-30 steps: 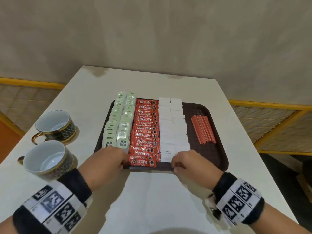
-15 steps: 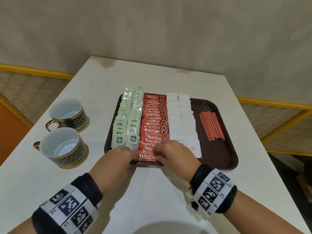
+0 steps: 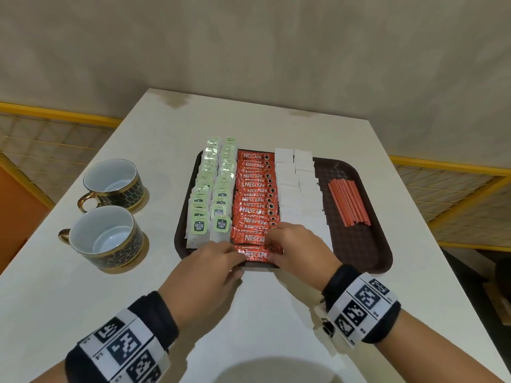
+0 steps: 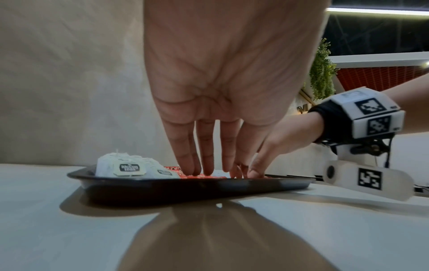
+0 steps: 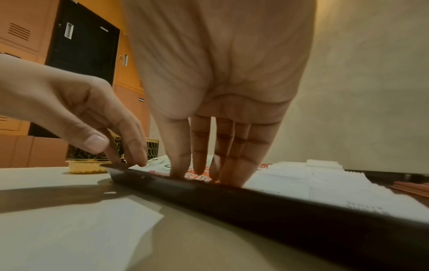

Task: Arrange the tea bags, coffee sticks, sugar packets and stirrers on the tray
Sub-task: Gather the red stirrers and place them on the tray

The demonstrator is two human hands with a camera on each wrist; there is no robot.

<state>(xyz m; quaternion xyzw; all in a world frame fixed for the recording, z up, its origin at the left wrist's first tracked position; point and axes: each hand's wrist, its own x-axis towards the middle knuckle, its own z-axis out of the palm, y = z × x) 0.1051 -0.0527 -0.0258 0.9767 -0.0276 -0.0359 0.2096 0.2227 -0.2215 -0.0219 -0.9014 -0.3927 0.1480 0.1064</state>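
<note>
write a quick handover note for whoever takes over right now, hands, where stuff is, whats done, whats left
Left hand: open, straight fingers on the nearest coffee stick.
Right hand: open, fingertips on the near end of the coffee sticks.
Tray, left to right: tea bags in two rows, coffee sticks, sugar packets in two rows, stirrers bundled.
Done: all four kinds laid out.
Left: probably just squaring the nearest coffee sticks.

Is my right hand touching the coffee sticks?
Touching. The right wrist view shows the right hand's straight fingertips pressed on the coffee sticks.
</note>
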